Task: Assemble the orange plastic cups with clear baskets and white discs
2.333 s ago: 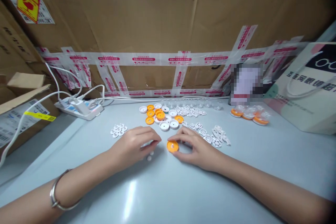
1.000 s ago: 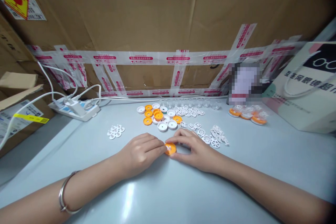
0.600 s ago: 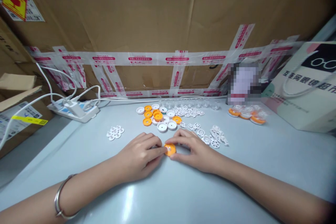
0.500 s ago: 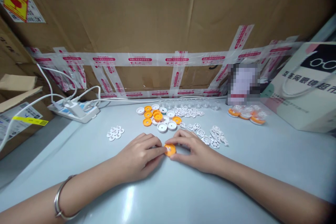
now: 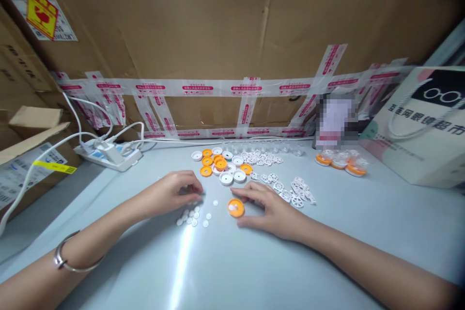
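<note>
An orange round cap (image 5: 236,208) with a white centre lies on the pale table (image 5: 225,261). My right hand (image 5: 271,206) holds it at its right edge between thumb and forefinger. My left hand (image 5: 170,194) hovers to the left, away from the cap, with its fingers curled down over the spot where a small cluster of white pieces lay. What its fingertips hold is hidden. Several tiny white discs (image 5: 192,215) are scattered on the table just below that hand.
Behind the hands lie orange and white caps (image 5: 221,164) and white wheel-shaped pieces (image 5: 290,189). Finished orange pieces (image 5: 339,161) sit at the back right beside a paper bag (image 5: 421,131). A power strip (image 5: 112,155) with cables lies at the back left. A taped cardboard wall (image 5: 232,34) stands behind.
My left hand has left the orange cap and moved left and away to the cluster of white pieces, which uncovers the tiny discs. My right hand stays on the cap.
</note>
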The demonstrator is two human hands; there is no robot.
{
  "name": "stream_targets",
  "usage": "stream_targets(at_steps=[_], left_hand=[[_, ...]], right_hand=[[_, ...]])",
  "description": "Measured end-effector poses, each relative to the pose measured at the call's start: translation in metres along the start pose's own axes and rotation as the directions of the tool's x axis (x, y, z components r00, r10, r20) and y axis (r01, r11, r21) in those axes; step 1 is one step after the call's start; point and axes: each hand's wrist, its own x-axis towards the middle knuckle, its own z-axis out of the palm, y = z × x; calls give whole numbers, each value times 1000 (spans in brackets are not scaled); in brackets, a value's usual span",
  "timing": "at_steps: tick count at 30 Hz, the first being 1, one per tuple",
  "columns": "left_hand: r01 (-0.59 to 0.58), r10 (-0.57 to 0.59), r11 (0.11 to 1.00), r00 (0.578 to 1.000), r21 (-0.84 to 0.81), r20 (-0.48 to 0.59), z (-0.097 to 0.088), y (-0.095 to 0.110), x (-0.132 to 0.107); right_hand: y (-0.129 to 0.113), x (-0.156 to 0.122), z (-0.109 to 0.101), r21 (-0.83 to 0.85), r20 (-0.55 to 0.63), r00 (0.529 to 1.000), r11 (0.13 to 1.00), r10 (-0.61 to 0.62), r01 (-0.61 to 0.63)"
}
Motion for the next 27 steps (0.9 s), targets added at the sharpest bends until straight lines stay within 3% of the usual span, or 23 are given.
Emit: stream_targets(at_steps=[11, 15, 19, 22, 24, 27], left_hand=[[169, -169, 986, 985, 11, 33, 10, 10, 0], [62, -58, 974, 998, 217, -25, 15, 15, -3], [-50, 88, 890, 994, 453, -63, 25, 13, -6], [-129, 240, 828, 961, 546, -136, 29, 16, -8], [-184, 355, 820, 907, 543, -228, 30, 25, -11], [-299, 471, 845, 809, 443, -351, 35, 46, -19]], right_hand=[[1, -3, 1, 41, -65, 996, 997, -67, 70], [1, -4, 1, 65, -104, 989, 991, -109, 116], [-2, -5, -4, 90, -224, 967, 985, -121, 145], [-6, -8, -9, 44, -367, 908, 972, -201, 232], [-12, -11, -10, -33, -438, 839, 939, -322, 343], [-24, -19, -6, -186, -386, 736, 828, -556, 529]])
